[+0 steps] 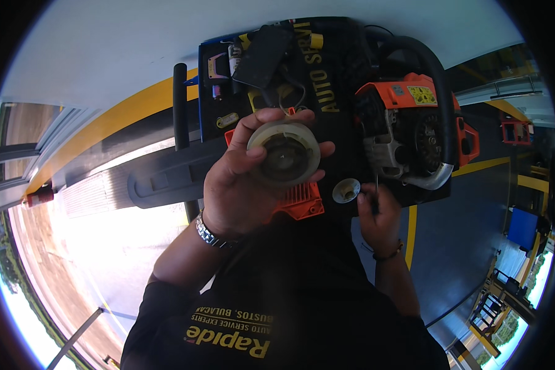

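My left hand (240,166) is closed around the edge of a round, whitish translucent plastic starter pulley (285,157), holding it up with its hollow face showing. Partly behind that hand lies an orange slotted starter cover (305,200). My right hand (379,216) is closed on a screwdriver (377,180), its thin shaft pointing away from me and its dark handle mostly hidden by the fingers. Touching or just beside those fingertips is a small round metal cup (346,190); I cannot tell whether they grip it. Beyond my right hand stands an orange chainsaw (407,123) with a black handle.
A black cloth (327,68) covers the bench. Toward its far left lie a dark phone-like slab (263,57), a spray can (235,58) and a small tool (217,66). A long dark bar cover (166,176) juts out left, near a black post (180,105).
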`<state>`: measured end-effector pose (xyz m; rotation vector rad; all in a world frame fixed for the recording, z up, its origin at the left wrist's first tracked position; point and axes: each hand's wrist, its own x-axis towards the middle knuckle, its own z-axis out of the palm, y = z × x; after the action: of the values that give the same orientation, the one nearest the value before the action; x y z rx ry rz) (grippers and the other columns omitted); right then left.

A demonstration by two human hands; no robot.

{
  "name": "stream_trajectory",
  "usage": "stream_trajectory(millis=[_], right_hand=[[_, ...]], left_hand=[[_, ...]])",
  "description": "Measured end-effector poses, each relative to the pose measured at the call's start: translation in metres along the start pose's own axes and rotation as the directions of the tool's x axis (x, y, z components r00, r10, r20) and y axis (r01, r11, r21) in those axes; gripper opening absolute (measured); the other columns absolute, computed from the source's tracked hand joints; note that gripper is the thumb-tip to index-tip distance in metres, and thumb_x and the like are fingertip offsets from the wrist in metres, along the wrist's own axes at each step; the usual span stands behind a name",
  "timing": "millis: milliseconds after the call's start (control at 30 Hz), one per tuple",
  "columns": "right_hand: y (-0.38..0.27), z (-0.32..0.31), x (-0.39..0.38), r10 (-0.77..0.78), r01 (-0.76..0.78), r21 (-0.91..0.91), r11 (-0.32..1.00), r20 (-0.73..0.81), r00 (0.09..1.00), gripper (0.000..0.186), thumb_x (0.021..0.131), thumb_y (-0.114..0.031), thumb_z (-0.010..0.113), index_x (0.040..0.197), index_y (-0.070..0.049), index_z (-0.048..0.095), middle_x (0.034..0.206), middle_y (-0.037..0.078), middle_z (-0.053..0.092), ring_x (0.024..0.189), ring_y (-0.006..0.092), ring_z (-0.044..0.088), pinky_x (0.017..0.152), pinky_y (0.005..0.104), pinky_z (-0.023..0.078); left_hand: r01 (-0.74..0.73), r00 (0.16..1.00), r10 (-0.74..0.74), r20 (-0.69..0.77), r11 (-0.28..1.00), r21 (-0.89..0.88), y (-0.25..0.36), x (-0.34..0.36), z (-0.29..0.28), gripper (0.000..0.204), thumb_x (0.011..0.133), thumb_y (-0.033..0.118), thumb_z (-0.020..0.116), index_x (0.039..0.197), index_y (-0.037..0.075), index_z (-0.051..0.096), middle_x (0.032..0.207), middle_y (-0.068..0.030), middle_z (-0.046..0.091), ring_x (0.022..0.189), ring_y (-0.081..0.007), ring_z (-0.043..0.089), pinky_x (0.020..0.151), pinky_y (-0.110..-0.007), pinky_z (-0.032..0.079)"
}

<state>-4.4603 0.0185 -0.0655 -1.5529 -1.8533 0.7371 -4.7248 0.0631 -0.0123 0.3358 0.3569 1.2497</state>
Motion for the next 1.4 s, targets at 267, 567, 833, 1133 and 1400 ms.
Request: stream_trajectory(millis=[267, 567, 833, 1133, 1400], right_hand=[[0.002, 0.002, 0.004, 0.076, -0.076, 0.007, 0.997, -0.001, 0.997, 0.021, 0.095, -0.015, 0.056, 0.106, 0.002, 0.063, 0.079, 0.013, 0.061, 0.071, 0.0247, 0.063, 0.064, 0.0344, 0.048], [0.004, -0.004, 0.005, 0.069, -0.06, -0.078, 0.995, 0.118, 0.991, 0.023, 0.098, -0.015, 0.051, 0.106, 0.001, 0.065, 0.082, 0.015, 0.061, 0.071, 0.0294, 0.063, 0.062, 0.0374, 0.047], [0.003, -0.003, 0.011, 0.024, -0.015, -0.082, 0.997, 0.107, 0.994, 0.022, 0.098, -0.015, 0.051, 0.107, 0.001, 0.065, 0.084, 0.016, 0.063, 0.073, 0.0324, 0.064, 0.064, 0.0383, 0.049], [0.025, 0.001, -0.005, -0.028, 0.082, -0.394, 0.916, 0.141, 0.99, 0.028, 0.088, -0.012, 0.058, 0.114, -0.004, 0.066, 0.093, 0.015, 0.061, 0.075, 0.0326, 0.065, 0.062, 0.0427, 0.053], [0.062, -0.006, -0.029, -0.182, 0.201, -0.621, 0.757, 0.095, 0.979, 0.03, 0.089, -0.009, 0.061, 0.119, -0.011, 0.067, 0.094, 0.012, 0.056, 0.077, 0.0278, 0.061, 0.063, 0.0387, 0.051]], left_hand=[[0.035, 0.997, -0.029, 0.065, 0.995, -0.093, 0.01, -0.003, 0.001, 0.04, 0.089, 0.017, 0.052, 0.129, 0.014, 0.05, 0.144, -0.0202, 0.042, 0.122, -0.0499, 0.052, 0.088, -0.057, 0.056], [-0.043, 0.997, 0.041, -0.062, 0.999, -0.026, 0.003, -0.006, -0.004, 0.034, 0.089, 0.023, 0.053, 0.121, 0.012, 0.052, 0.133, -0.0174, 0.05, 0.117, -0.0481, 0.056, 0.081, -0.052, 0.058], [-0.06, 0.986, 0.047, -0.158, 0.995, -0.074, 0.004, -0.008, 0.0, 0.038, 0.086, 0.024, 0.053, 0.121, 0.01, 0.052, 0.129, -0.0176, 0.052, 0.116, -0.0434, 0.057, 0.08, -0.052, 0.057], [-0.011, 0.994, -0.002, -0.11, 0.994, -0.11, 0.007, -0.013, -0.002, 0.041, 0.088, 0.022, 0.053, 0.127, 0.01, 0.049, 0.121, -0.0182, 0.059, 0.119, -0.043, 0.056, 0.085, -0.053, 0.053], [0.016, 0.999, -0.024, -0.044, 0.984, -0.175, 0.001, -0.009, -0.007, 0.038, 0.089, 0.025, 0.055, 0.124, 0.012, 0.052, 0.119, -0.0173, 0.061, 0.114, -0.0419, 0.06, 0.078, -0.051, 0.055]])
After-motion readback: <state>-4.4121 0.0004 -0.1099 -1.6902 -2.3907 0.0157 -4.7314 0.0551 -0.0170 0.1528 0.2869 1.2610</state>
